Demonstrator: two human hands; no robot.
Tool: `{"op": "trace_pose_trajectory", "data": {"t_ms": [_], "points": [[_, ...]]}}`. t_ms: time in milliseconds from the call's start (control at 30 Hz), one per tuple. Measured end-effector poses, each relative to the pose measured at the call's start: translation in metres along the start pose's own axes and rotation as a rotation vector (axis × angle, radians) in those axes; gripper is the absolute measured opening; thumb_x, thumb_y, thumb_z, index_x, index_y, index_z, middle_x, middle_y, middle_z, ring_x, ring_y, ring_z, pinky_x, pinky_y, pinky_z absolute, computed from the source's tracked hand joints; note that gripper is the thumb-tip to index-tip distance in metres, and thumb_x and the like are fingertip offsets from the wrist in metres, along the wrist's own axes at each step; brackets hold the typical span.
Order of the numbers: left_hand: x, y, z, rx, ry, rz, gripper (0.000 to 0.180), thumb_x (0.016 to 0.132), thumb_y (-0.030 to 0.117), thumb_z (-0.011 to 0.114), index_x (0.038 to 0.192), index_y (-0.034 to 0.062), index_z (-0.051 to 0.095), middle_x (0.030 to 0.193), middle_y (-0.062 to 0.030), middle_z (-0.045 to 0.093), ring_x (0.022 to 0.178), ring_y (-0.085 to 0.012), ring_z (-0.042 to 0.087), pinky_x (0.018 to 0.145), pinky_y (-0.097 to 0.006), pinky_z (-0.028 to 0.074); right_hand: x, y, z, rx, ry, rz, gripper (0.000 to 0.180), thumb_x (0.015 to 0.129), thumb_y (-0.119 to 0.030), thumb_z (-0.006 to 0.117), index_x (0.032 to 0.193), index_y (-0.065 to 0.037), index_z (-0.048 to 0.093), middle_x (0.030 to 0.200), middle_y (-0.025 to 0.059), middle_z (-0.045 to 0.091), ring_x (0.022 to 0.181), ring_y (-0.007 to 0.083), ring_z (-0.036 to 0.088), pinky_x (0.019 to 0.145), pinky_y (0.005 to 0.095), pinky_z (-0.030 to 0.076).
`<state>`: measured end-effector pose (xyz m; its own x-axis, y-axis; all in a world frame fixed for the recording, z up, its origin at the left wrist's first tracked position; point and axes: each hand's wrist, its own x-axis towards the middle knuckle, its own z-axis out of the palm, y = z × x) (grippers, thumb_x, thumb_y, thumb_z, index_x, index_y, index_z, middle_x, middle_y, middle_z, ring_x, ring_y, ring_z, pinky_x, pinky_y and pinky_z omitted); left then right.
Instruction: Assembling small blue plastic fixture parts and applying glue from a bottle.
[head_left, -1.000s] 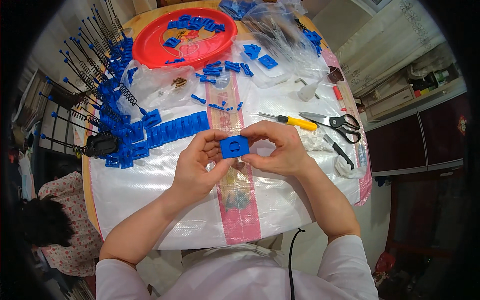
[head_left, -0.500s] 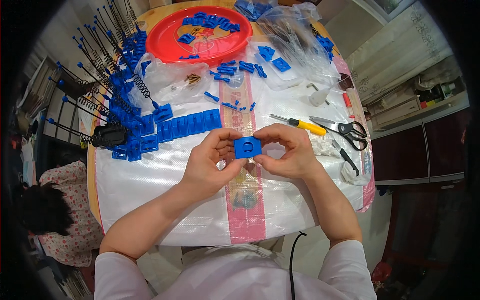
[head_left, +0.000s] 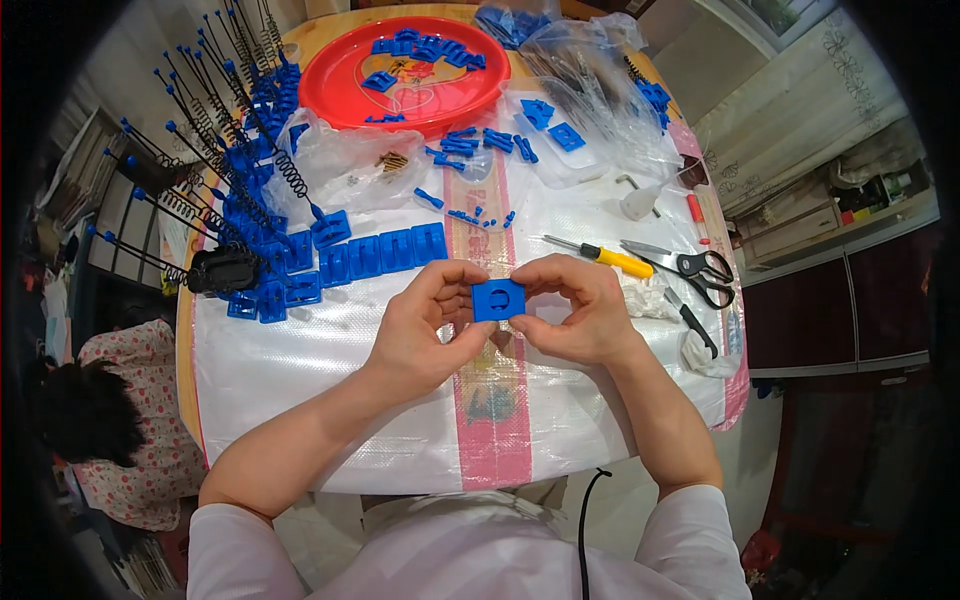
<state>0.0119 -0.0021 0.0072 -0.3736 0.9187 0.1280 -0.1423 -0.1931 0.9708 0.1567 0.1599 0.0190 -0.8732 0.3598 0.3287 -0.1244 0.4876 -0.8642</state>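
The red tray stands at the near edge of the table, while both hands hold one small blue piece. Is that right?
Not quite: in the head view, the red tray stands toward the far edge of the table, while the left hand and right hand hold one small blue piece.

Fisheye camera, worn on head: faces down and forward over table (head_left: 186, 370). Left hand (head_left: 430, 315) and right hand (head_left: 575, 310) near, mid-frame; table's far end farther off, toward upper edge. Wearer's torso (head_left: 460, 555) fills lower edge.
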Motion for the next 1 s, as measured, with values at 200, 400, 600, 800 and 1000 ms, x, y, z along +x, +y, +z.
{"op": "trace_pose_trajectory", "data": {"t_ms": [200,400,600,800,1000], "points": [[0.0013,-0.0024,0.0001,-0.013,0.004,0.001,0.04,0.085,-0.004,0.066,0.121,-0.0029,0.049,0.107,-0.0132,0.064,0.094,-0.0157,0.066,0.082,-0.028,0.052,-0.0006,0.002,0.0017,0.031,0.006,-0.004,0.039,0.07,-0.004,0.079,0.106,0.004,0.067,0.095,0.0119,0.071,0.084,0.0173,0.071,0.079,0.029,0.058],[0.0003,0.0011,-0.0006,-0.035,-0.001,-0.02,0.04,0.085,-0.004,0.066,0.121,-0.0032,0.049,0.105,-0.0137,0.065,0.092,-0.0165,0.067,0.08,-0.028,0.053,0.0,0.0003,0.0024,0.036,0.0,-0.001,0.039,0.069,-0.004,0.079,0.106,0.003,0.067,0.095,0.0116,0.071,0.084,0.0172,0.071,0.077,0.0288,0.058],[0.0015,0.0022,0.0001,-0.042,-0.003,-0.025,0.04,0.084,-0.005,0.066,0.121,-0.0026,0.05,0.109,-0.013,0.064,0.098,-0.0167,0.065,0.084,-0.029,0.053,-0.0004,0.0023,0.0011,0.029,0.001,-0.027,0.04,0.07,-0.006,0.081,0.107,0.002,0.067,0.095,0.011,0.071,0.083,0.0165,0.071,0.075,0.0283,0.058],[0.0006,-0.0007,-0.0016,-0.071,0.0,-0.01,0.041,0.084,-0.007,0.066,0.121,-0.0015,0.049,0.114,-0.011,0.062,0.107,-0.0156,0.061,0.092,-0.029,0.051,0.0018,-0.004,0.0033,0.08,0.028,-0.022,0.046,0.071,-0.007,0.082,0.113,0.002,0.065,0.098,0.0107,0.07,0.086,0.0162,0.07,0.078,0.029,0.058],[0.0014,0.0023,0.0009,-0.078,0.01,-0.049,0.042,0.084,-0.007,0.066,0.122,-0.0016,0.048,0.115,-0.0104,0.061,0.108,-0.0157,0.061,0.094,-0.029,0.05,0.0012,-0.0029,-0.0032,0.064,-0.007,-0.004,0.049,0.07,-0.007,0.083,0.115,0.001,0.064,0.1,0.0104,0.07,0.088,0.0162,0.07,0.081,0.0291,0.057]]}}
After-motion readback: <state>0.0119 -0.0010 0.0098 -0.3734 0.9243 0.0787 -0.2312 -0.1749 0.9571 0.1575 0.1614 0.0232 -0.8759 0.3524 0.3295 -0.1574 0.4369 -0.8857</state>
